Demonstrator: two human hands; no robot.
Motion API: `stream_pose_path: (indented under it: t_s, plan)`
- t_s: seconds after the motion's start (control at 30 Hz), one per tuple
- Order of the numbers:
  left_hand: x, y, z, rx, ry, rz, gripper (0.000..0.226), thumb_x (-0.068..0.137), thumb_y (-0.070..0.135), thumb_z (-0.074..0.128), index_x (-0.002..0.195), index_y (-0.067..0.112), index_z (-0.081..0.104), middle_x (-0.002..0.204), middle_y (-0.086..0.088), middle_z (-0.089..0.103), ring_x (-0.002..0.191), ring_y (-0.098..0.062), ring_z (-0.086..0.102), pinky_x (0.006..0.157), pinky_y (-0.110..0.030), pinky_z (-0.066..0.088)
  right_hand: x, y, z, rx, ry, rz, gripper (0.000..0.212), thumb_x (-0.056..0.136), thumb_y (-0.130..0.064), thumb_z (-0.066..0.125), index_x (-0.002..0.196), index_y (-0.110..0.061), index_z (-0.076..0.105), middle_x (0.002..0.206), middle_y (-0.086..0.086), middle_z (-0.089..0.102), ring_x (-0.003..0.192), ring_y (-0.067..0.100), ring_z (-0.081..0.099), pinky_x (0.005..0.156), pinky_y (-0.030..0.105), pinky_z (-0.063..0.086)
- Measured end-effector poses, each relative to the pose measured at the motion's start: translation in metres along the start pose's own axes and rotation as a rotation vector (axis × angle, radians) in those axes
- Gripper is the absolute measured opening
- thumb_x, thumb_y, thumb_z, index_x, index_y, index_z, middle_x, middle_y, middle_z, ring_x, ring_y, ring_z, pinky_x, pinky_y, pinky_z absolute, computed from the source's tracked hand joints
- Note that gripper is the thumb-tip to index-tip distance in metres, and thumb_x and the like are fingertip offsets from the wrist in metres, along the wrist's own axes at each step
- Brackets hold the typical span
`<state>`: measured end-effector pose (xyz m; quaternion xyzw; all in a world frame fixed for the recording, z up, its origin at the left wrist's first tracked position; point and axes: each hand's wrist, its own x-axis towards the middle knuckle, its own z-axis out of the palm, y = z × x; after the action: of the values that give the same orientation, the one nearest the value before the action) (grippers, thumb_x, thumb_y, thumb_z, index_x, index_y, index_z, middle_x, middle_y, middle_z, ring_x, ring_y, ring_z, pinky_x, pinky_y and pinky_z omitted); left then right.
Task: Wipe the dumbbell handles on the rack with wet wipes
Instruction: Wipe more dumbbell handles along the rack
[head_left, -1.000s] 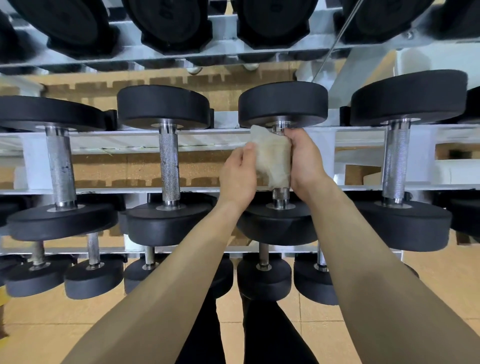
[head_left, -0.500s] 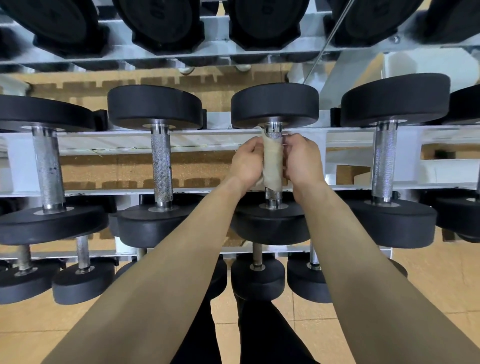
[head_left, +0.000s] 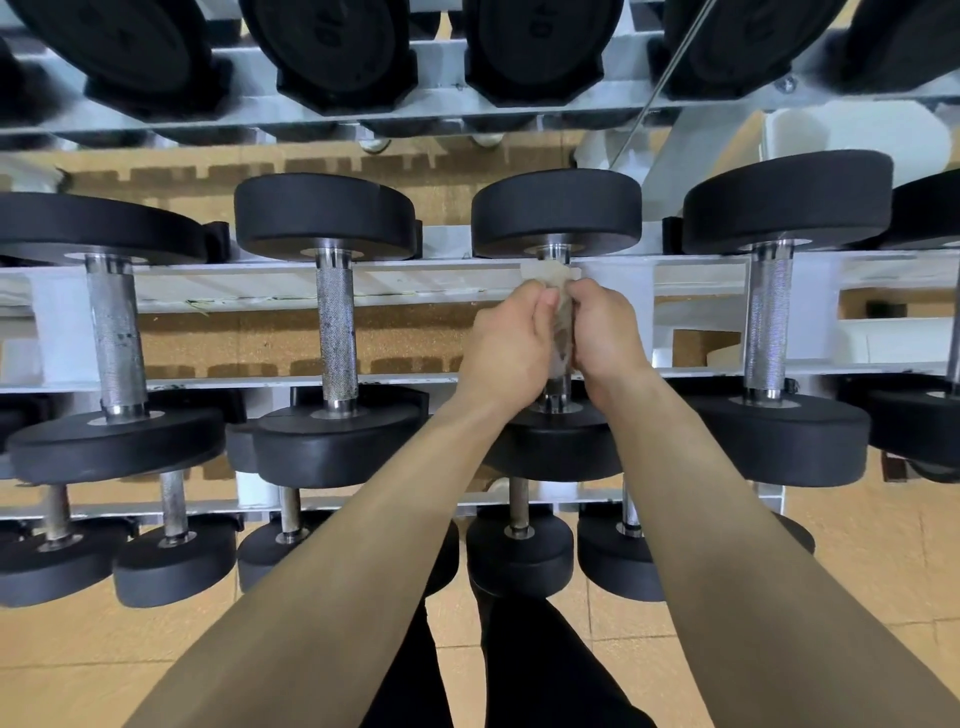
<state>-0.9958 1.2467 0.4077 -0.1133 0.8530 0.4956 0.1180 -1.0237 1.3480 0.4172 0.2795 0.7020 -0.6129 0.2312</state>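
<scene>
Hands meet on the middle shelf of the rack (head_left: 415, 291): left hand (head_left: 511, 340) and right hand (head_left: 605, 332) both curl tight around a wipe (head_left: 550, 273) wrapped on one dumbbell's handle (head_left: 555, 387).

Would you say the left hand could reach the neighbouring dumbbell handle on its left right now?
Probably yes: that handle stands bare with nothing between it and the left hand, though the hand first has to release the wipe it grips.
</scene>
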Motion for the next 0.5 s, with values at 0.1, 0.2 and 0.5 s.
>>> stream_pose_path:
  t_s: [0.1,0.2,0.5]
  plan:
    - [0.002,0.004,-0.008,0.126,-0.100,0.095,0.030,0.108,0.035,0.037,0.090,0.016,0.052,0.078,-0.008,0.062,0.074,-0.030,0.059,0.064,-0.039,0.048,0.000,0.003,-0.002,0.024,-0.008,0.026,0.037,0.100,-0.019,0.041,0.069,-0.017,0.060,0.059,-0.004,0.062,0.066,0.016,0.059,0.063,0.030,0.045]
    - [0.000,0.005,-0.014,0.278,-0.191,0.189,0.027,0.108,0.033,0.038,0.095,0.015,0.054,0.081,-0.011,0.062,0.076,-0.034,0.060,0.067,-0.043,0.050,0.001,0.003,-0.005,0.037,0.010,0.035,0.033,0.096,-0.014,0.043,0.064,-0.017,0.054,0.050,-0.006,0.053,0.053,0.012,0.051,0.055,0.026,0.040]
    - [0.003,-0.014,-0.043,0.449,-0.504,0.198,0.028,0.107,0.034,0.044,0.086,0.015,0.046,0.070,-0.001,0.050,0.067,-0.022,0.049,0.049,-0.025,0.027,-0.008,0.000,-0.021,-0.226,-0.162,-0.038,0.034,0.081,-0.024,0.050,0.088,0.006,0.063,0.079,0.013,0.064,0.077,0.027,0.057,0.083,0.062,0.052]
